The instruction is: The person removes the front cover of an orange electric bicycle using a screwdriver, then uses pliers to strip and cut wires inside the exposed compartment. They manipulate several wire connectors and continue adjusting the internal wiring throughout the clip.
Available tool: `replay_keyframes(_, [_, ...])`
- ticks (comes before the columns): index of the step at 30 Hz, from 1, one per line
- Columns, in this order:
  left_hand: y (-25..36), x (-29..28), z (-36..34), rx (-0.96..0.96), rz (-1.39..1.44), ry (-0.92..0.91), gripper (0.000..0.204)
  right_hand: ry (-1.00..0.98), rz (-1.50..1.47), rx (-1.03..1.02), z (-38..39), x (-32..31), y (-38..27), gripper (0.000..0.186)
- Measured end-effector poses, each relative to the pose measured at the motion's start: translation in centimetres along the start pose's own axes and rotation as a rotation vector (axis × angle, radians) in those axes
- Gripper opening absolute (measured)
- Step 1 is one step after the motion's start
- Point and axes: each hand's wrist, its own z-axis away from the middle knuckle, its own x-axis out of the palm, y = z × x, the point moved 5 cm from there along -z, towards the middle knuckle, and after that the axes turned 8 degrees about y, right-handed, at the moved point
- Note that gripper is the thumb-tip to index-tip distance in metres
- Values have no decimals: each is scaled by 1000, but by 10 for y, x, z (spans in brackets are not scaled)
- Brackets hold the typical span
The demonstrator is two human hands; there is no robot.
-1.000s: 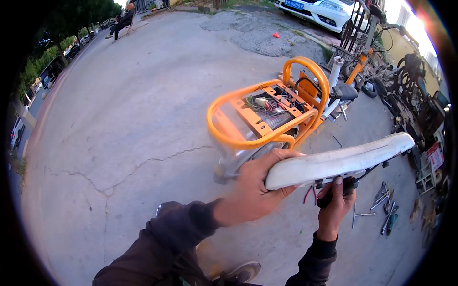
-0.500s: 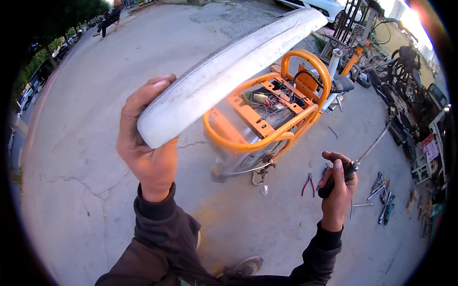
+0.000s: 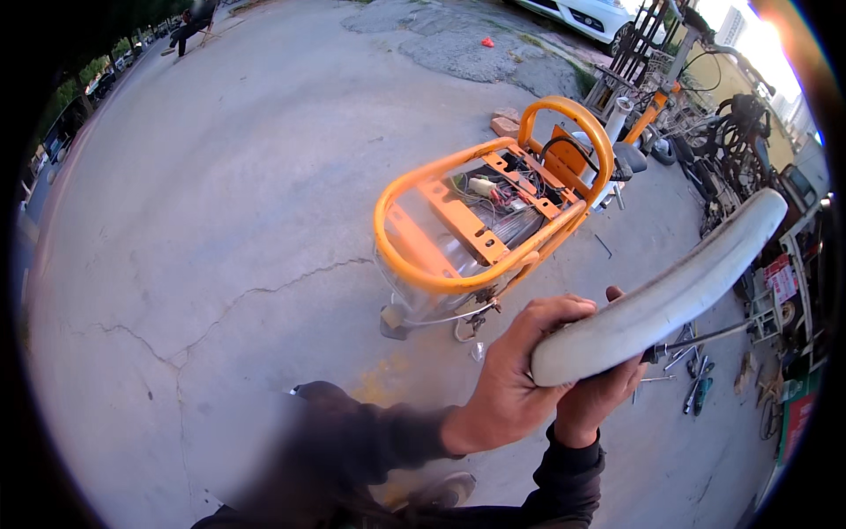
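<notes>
My left hand (image 3: 504,381) is closed around the near end of a long, pale seat cushion (image 3: 661,304), which slants up to the right. Just behind and under it, my right hand (image 3: 597,404) is closed on a screwdriver (image 3: 707,336). Only the screwdriver's shaft and the front of its handle show; the cushion covers the rest and most of my right fingers. Beyond my hands stands an electric bike with an orange tubular rear frame (image 3: 385,210). Wires and connectors (image 3: 493,189) lie exposed between its orange crossbars.
Hand tools (image 3: 699,388) lie on the concrete (image 3: 220,203) to the right. Bike parts (image 3: 740,132) and scrap crowd the right edge. Bricks (image 3: 504,123) sit behind the frame, and a white car (image 3: 582,18) is parked at the back. A seated person (image 3: 189,31) is far left.
My left hand has carried the cushion from the upper left down to the right, in front of my right hand. My right hand has moved slightly left and lower, still with the screwdriver.
</notes>
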Motion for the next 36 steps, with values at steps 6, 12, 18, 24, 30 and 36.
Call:
replay_keyframes(6, [-12, 6, 13, -409, -209, -193, 54, -137, 168, -211, -9, -42, -6, 68])
replay_keyframes(12, [-9, 9, 3, -194, -327, -382, 68, -58, 134, 17, -8, -61, 20, 55])
replay_keyframes(18, [33, -18, -25, 566, -983, -264, 47, 53, -212, 245, -102, -97, 24, 37])
replay_keyframes(24, [41, -75, -86, 441, -1104, 6, 29, 280, 350, 334, -135, -245, 161, 25])
replay_keyframes(30, [19, -98, -95, 313, -1018, -18, 46, 197, 717, 472, -83, -311, 275, 22])
replay_keyframes(36, [21, -94, -89, 430, -1050, -82, 43, 180, 891, 356, -94, -284, 344, 34])
